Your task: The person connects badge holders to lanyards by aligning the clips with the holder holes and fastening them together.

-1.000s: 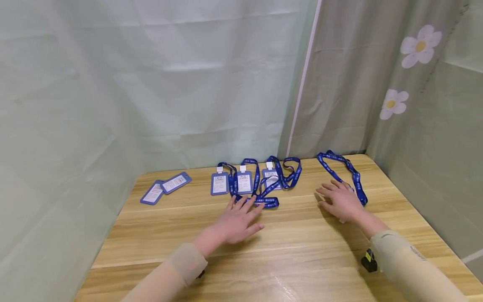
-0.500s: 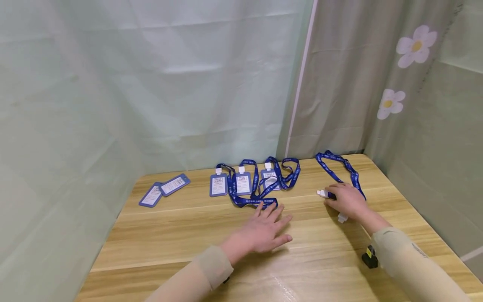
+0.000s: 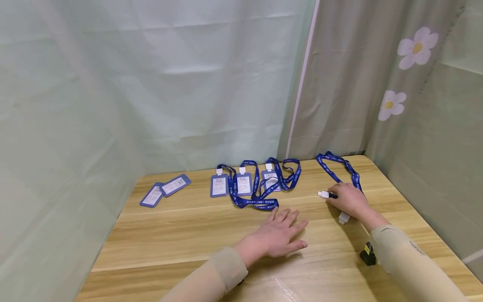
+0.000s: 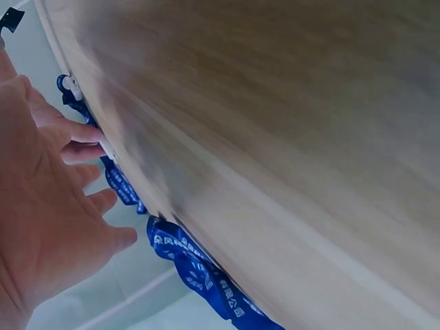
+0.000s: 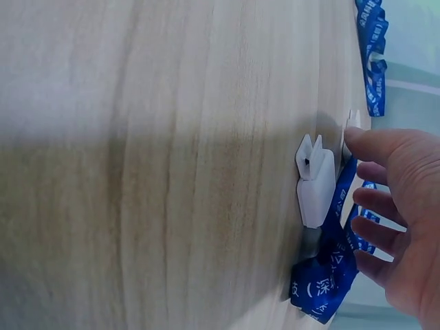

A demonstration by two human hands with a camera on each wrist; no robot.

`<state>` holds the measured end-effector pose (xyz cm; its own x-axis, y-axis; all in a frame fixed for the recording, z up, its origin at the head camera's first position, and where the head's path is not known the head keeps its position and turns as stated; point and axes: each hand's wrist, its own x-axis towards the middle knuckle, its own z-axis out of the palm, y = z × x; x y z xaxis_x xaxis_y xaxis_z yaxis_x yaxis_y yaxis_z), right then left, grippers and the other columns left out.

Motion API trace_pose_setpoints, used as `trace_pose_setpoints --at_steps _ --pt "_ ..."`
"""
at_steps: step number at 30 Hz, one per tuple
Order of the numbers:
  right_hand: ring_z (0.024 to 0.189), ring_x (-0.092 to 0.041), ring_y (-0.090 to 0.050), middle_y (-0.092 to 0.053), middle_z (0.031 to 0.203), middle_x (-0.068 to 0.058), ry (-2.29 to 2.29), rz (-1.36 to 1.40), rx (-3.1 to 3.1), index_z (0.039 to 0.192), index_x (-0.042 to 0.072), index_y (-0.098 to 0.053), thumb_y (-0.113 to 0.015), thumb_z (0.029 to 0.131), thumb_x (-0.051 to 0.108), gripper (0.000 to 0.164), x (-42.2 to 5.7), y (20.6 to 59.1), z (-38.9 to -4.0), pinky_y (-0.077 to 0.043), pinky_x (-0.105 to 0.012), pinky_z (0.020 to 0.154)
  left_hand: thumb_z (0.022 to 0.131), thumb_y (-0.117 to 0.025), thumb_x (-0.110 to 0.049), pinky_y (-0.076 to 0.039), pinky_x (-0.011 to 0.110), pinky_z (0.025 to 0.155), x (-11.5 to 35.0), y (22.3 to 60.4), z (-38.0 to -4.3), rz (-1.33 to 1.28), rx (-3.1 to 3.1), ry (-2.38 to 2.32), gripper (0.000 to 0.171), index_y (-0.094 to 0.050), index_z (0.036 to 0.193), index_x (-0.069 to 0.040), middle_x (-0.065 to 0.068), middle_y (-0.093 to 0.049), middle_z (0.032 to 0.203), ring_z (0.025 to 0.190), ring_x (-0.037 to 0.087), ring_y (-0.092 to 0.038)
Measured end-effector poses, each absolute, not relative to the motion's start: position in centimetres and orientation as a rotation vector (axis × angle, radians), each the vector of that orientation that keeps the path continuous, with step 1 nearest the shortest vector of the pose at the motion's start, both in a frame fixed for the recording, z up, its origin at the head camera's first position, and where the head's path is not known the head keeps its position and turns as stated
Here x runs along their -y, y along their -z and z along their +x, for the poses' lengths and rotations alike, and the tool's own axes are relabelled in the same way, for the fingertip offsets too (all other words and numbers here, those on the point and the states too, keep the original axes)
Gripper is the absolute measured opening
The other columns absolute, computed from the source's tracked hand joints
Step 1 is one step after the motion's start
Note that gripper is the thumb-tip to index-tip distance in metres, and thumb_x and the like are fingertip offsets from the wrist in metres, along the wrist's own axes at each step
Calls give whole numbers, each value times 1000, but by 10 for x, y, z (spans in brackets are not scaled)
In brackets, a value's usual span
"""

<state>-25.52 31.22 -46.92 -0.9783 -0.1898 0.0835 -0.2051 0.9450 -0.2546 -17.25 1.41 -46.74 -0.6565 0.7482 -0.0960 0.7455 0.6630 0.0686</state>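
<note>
The wood-grained surface (image 3: 162, 235) carries its items mostly toward the far edge. At far left, 2 loose badge holders meet at a corner: the outer badge holder (image 3: 152, 195) slants from near left to far right, while the inner badge holder (image 3: 176, 185) lies closer to crosswise. No strap is visible on either. Next come 3 clipped badges (image 3: 244, 183) side by side, long axes pointing away from the person, their blue straps (image 3: 260, 202) trailing across and in front of them.

Nearer the person, the left hand (image 3: 279, 237) is spread palm down, its grip wide and holding nothing — contact with the surface cannot be told.

At right, the right hand (image 3: 348, 199) has a narrow grip: thumb and fingers appear to pinch a held white clip (image 3: 323, 194), which juts left from the fingertips, long axis roughly crosswise. A lower white clip (image 3: 344, 217) shows just on the near side of this hand, slanting toward the near left. The loose lanyard (image 3: 355, 179) loops behind the hand toward the far edge.

Governing relation, as judged: the held white clip points leftward, toward the badge side — the loose holders lie well apart from it, nearer the left hand.
</note>
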Motion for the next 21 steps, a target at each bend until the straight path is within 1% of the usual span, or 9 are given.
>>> trace_pose_setpoints --at_steps 7,12,16,19,21 --pt "118 -48 -56 -63 132 -25 -406 292 3083 125 2 -71 -74 94 34 45 -312 469 -256 -49 -64 91 103 -20 -70 -9 59 123 -24 467 -170 1243 -2742 -32 71 -18 165 -35 5 -16 171 155 31 -15" --pt "121 -49 -55 -65 129 -25 -409 279 3083 122 3 -72 -73 95 32 40 -312 471 -259 -48 -66 93 102 -19 -71 -9 57 123 -31 465 -170 1235 -2730 -20 70 -18 164 -38 3 -15 171 156 29 -15" --pt "114 -47 -61 -68 123 -23 -455 259 3068 120 2 -73 -71 97 30 36 -314 468 -261 -50 -64 89 103 -19 -70 -9 57 123 -33 462 -170 1231 -2724 -27 70 -18 164 -37 3 -15 171 156 30 -14" --pt "107 -44 -64 -68 121 -25 -583 205 3037 123 0 -70 -67 100 32 39 -317 460 -262 -51 -62 86 103 -20 -70 -9 58 123 -34 461 -171 1232 -2728 -32 69 -17 164 -37 4 -15 171 156 30 -15" --pt "105 -42 -64 -67 122 -26 -729 131 2998 128 -2 -66 -61 104 35 45 -321 452 -263 -51 -59 85 103 -20 -70 -9 58 123 -35 460 -172 1233 -2733 -27 69 -17 164 -37 3 -15 171 156 30 -15"
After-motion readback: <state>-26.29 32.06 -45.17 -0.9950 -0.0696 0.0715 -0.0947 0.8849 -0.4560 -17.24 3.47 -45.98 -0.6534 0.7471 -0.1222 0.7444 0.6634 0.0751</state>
